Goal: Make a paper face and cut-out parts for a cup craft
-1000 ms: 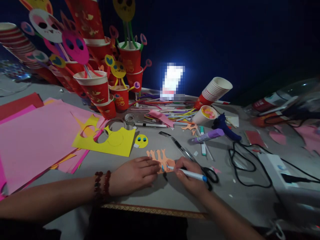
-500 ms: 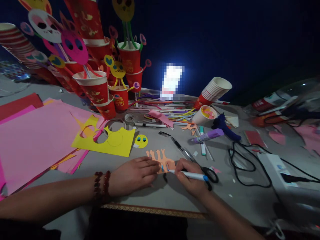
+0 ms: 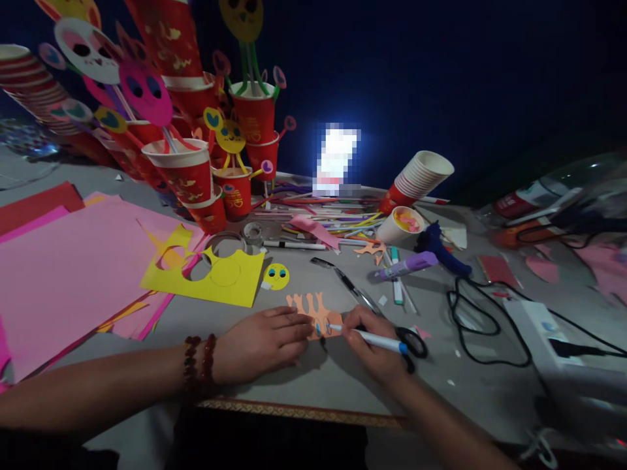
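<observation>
My left hand (image 3: 267, 343) lies flat on the left part of an orange paper cutout (image 3: 316, 312), fingers stretched out and hiding some of it. The cutout has wavy cut edges at its top and blue marks inside drawn ovals. A white marker (image 3: 379, 341) with a blue end is gripped in my right hand (image 3: 369, 343), its tip at the right oval. Black-handled scissors (image 3: 417, 343) lie partly behind that hand. Just beyond the left hand rests a yellow paper circle (image 3: 277, 277) with a drawn face.
Yellow paper with round holes (image 3: 240, 284) and pink sheets (image 3: 73, 274) cover the left. Behind stand red paper cups (image 3: 179, 179) with paper faces. A purple marker (image 3: 406, 266), a black cable (image 3: 482, 359) and a power strip (image 3: 539, 333) lie to the right.
The marker tip has moved slightly up on the right oval, and the right hand has shifted a little with it. The left hand stays in place.
</observation>
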`<act>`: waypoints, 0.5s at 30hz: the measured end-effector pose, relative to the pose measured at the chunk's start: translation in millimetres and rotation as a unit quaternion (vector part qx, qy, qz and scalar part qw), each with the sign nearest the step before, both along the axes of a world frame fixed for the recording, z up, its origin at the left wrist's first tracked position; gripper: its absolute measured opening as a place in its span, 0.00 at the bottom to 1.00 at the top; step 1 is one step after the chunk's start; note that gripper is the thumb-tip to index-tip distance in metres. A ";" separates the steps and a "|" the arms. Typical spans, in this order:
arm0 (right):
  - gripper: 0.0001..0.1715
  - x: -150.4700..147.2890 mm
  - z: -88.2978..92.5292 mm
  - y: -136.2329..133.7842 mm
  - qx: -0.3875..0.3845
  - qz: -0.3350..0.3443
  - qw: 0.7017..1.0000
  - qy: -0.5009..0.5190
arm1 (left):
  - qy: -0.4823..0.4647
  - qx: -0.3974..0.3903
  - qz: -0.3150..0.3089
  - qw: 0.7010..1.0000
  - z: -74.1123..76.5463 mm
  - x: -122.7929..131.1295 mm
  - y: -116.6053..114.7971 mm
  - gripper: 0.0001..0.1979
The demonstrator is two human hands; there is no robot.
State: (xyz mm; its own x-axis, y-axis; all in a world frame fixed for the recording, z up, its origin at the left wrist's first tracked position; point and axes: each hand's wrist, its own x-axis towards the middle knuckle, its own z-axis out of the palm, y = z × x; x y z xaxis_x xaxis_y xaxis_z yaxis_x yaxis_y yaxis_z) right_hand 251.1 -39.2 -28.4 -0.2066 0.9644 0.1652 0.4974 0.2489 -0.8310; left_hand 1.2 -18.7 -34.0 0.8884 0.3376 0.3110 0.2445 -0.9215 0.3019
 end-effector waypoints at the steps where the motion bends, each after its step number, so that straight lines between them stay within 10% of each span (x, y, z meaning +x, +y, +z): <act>1: 0.10 -0.4 0.5 0.2 0.000 0.000 1.000 -0.005 | 0.000 -0.002 0.000 1.000 0.0 0.1 -0.2 0.10; 15: 0.10 -0.9 -0.6 0.3 0.008 0.000 0.999 -0.031 | 0.002 0.002 0.000 1.000 -2.4 -1.2 -0.6 0.10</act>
State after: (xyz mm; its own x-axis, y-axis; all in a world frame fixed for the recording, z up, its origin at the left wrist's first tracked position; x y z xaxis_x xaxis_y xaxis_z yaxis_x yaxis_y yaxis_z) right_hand 250.2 -38.9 -29.0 -0.2162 0.9618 0.1681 0.5481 0.2620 -0.7943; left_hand 0.0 -19.3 -36.4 0.8899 0.3354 0.3091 0.2448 -0.9230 0.2968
